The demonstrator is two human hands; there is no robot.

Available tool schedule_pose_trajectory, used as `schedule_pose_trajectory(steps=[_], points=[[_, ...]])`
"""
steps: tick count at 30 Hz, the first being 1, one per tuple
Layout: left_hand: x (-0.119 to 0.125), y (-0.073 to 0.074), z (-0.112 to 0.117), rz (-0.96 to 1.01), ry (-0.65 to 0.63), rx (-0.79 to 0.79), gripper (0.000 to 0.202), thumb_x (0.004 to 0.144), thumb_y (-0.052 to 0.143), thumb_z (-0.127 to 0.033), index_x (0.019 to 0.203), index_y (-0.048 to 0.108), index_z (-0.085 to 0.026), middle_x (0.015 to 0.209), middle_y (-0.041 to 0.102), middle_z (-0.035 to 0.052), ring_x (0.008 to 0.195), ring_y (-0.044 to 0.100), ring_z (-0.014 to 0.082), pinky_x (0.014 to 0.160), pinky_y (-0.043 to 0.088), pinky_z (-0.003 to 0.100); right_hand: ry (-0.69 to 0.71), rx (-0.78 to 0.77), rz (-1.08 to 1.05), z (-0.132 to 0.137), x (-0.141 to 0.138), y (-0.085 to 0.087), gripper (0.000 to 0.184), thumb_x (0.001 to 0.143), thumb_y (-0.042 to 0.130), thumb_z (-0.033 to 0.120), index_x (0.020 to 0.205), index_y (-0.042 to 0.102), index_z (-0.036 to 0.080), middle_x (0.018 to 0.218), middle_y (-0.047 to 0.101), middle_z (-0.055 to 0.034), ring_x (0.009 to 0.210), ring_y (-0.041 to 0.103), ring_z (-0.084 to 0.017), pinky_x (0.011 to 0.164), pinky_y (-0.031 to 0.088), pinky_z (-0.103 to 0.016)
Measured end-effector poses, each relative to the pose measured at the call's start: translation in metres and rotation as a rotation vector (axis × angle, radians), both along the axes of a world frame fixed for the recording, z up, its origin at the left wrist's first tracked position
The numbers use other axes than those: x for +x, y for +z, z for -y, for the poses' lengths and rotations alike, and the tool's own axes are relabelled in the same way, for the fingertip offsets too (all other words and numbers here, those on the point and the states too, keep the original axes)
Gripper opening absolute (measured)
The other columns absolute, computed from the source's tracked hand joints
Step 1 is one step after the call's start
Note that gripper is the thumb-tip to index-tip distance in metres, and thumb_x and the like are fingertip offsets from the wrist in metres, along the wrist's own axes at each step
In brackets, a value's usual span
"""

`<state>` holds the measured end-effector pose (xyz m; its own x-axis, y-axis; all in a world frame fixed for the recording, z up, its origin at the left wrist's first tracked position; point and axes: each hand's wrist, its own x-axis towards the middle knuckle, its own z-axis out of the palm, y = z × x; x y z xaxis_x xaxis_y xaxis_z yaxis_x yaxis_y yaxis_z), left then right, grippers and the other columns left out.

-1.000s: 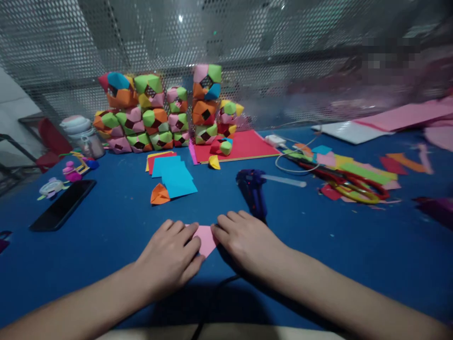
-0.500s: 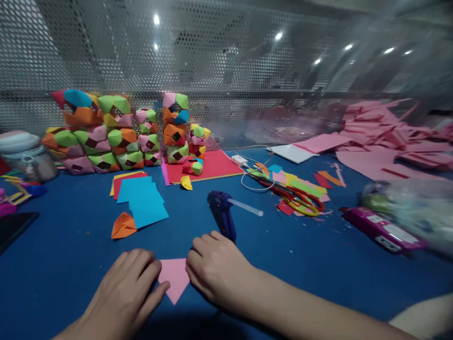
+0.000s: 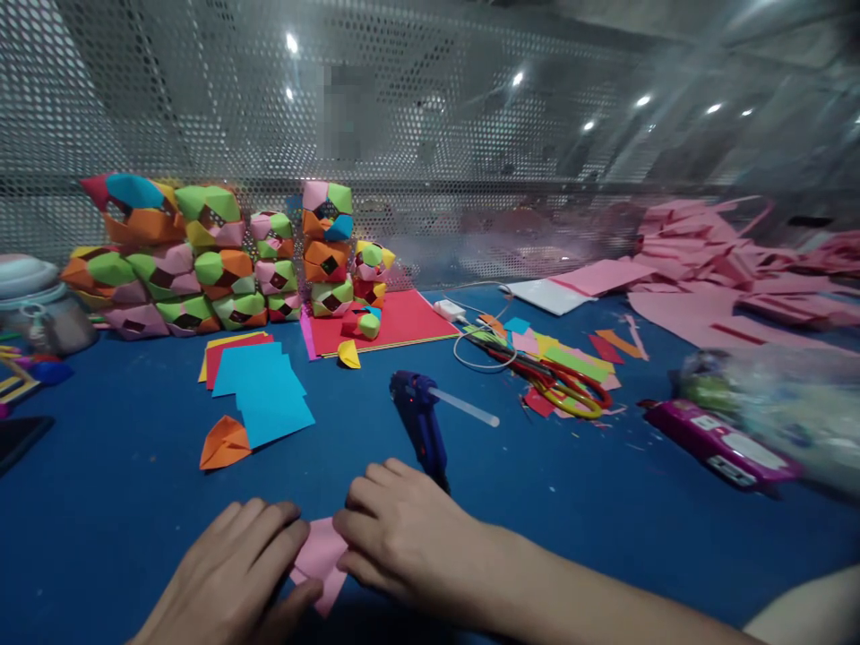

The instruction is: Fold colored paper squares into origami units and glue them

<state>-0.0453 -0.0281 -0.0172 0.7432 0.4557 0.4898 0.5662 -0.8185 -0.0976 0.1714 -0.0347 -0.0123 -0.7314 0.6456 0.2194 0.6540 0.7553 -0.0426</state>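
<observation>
Both of my hands rest on a small folded pink paper [image 3: 320, 557] on the blue tabletop [image 3: 578, 502] near the front edge. My left hand [image 3: 235, 578] lies over its left side, fingers stretched and together, the thumb under the paper's lower edge. My right hand [image 3: 396, 528] covers its right side with fingers curled down, pressing the fold. A blue glue gun [image 3: 420, 421] with a clear glue stick lies just beyond my right hand.
Stacked colourful origami cubes [image 3: 215, 255] stand along the mesh wall. Blue and red paper squares [image 3: 262, 385], an orange folded piece [image 3: 225, 443], red-handled scissors [image 3: 557, 385], a purple packet [image 3: 718, 443] and heaps of pink paper [image 3: 712, 260] lie around. A jar [image 3: 37, 305] stands far left.
The view swung right and up over the second, then steadied. My hands closed in on the pink paper, which now shows less between them and looks more folded.
</observation>
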Motion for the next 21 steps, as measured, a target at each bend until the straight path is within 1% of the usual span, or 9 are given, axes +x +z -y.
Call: schedule_pose_trajectory(steps=[2, 5, 8, 10, 13, 16, 18, 19, 21], points=[[-0.002, -0.002, 0.0, -0.001, -0.005, -0.042, 0.021, 0.086, 0.044, -0.032, 0.092, 0.059, -0.019, 0.083, 0.066, 0.0043, 0.067, 0.058, 0.0161, 0.057, 0.044, 0.026, 0.003, 0.011, -0.035, -0.002, -0.002, -0.004, 0.028, 0.091, 0.038, 0.038, 0.089, 0.058, 0.019, 0.081, 0.057, -0.0035, 0.075, 0.047, -0.018, 0.067, 0.033, -0.032], [-0.006, -0.007, 0.0, 0.065, -0.022, -0.113, 0.017, 0.087, 0.044, -0.024, 0.097, 0.057, -0.019, 0.085, 0.066, 0.0029, 0.072, 0.06, 0.0141, 0.064, 0.046, 0.023, 0.011, 0.002, -0.107, -0.003, -0.005, -0.008, 0.03, 0.092, 0.036, 0.037, 0.089, 0.06, 0.018, 0.078, 0.058, -0.0035, 0.073, 0.047, -0.017, 0.066, 0.034, -0.031], [-0.006, -0.007, 0.002, 0.2, -0.018, -0.263, 0.017, 0.087, 0.041, -0.019, 0.093, 0.057, -0.021, 0.082, 0.065, 0.0012, 0.072, 0.061, 0.0109, 0.066, 0.047, 0.017, -0.036, -0.095, -0.241, 0.0, -0.007, -0.007, 0.027, 0.091, 0.04, 0.036, 0.093, 0.06, 0.018, 0.08, 0.059, -0.0039, 0.075, 0.049, -0.017, 0.069, 0.037, -0.031], [-0.004, -0.003, 0.004, 0.283, 0.031, -0.401, 0.015, 0.087, 0.042, -0.021, 0.09, 0.057, -0.022, 0.081, 0.065, -0.0001, 0.071, 0.061, 0.0099, 0.064, 0.046, 0.015, -0.107, -0.209, -0.401, 0.002, -0.009, -0.005, 0.026, 0.087, 0.048, 0.035, 0.103, 0.057, 0.017, 0.092, 0.059, -0.006, 0.085, 0.05, -0.018, 0.074, 0.04, -0.032], [0.0, 0.003, 0.007, 0.402, 0.177, -0.582, 0.01, 0.085, 0.048, -0.027, 0.088, 0.056, -0.023, 0.083, 0.064, -0.001, 0.073, 0.061, 0.0106, 0.065, 0.047, 0.014, -0.229, -0.417, -0.71, 0.006, -0.013, -0.002, 0.046, 0.078, 0.058, 0.029, 0.12, 0.045, 0.017, 0.11, 0.054, -0.0089, 0.099, 0.05, -0.02, 0.083, 0.041, -0.034], [0.005, 0.004, 0.008, 0.554, 0.326, -0.763, 0.014, 0.082, 0.051, -0.034, 0.087, 0.056, -0.022, 0.081, 0.062, -0.0007, 0.07, 0.06, 0.0117, 0.061, 0.047, 0.016, -0.299, -0.733, -1.005, 0.005, -0.019, -0.004, 0.055, 0.078, 0.054, 0.021, 0.127, 0.032, 0.019, 0.1, 0.056, -0.0059, 0.083, 0.056, -0.015, 0.071, 0.047, -0.03], [0.01, 0.002, 0.008, 0.643, 0.352, -0.916, 0.019, 0.081, 0.051, -0.038, 0.086, 0.056, -0.021, 0.079, 0.062, -0.0003, 0.067, 0.058, 0.0123, 0.057, 0.047, 0.017, -0.307, -0.853, -1.109, 0.003, -0.021, -0.006, 0.052, 0.078, 0.048, 0.017, 0.127, 0.031, 0.021, 0.087, 0.057, -0.0019, 0.071, 0.055, -0.013, 0.061, 0.046, -0.026], [0.011, 0.002, 0.008, 0.69, 0.35, -0.985, 0.02, 0.08, 0.051, -0.04, 0.086, 0.056, -0.021, 0.079, 0.062, 0.0, 0.068, 0.059, 0.013, 0.057, 0.047, 0.018, -0.318, -0.841, -1.116, 0.002, -0.021, -0.006, 0.051, 0.078, 0.046, 0.015, 0.127, 0.033, 0.021, 0.083, 0.056, -0.0007, 0.07, 0.055, -0.013, 0.06, 0.045, -0.026], [0.015, 0.001, 0.008, 0.753, 0.356, -1.07, 0.023, 0.078, 0.054, -0.042, 0.087, 0.057, -0.021, 0.08, 0.063, 0.0001, 0.07, 0.059, 0.0142, 0.059, 0.047, 0.019, -0.356, -0.727, -1.052, 0.0, -0.018, -0.007, 0.052, 0.076, 0.046, 0.011, 0.125, 0.038, 0.023, 0.086, 0.056, -0.0007, 0.074, 0.054, -0.014, 0.064, 0.045, -0.027]])
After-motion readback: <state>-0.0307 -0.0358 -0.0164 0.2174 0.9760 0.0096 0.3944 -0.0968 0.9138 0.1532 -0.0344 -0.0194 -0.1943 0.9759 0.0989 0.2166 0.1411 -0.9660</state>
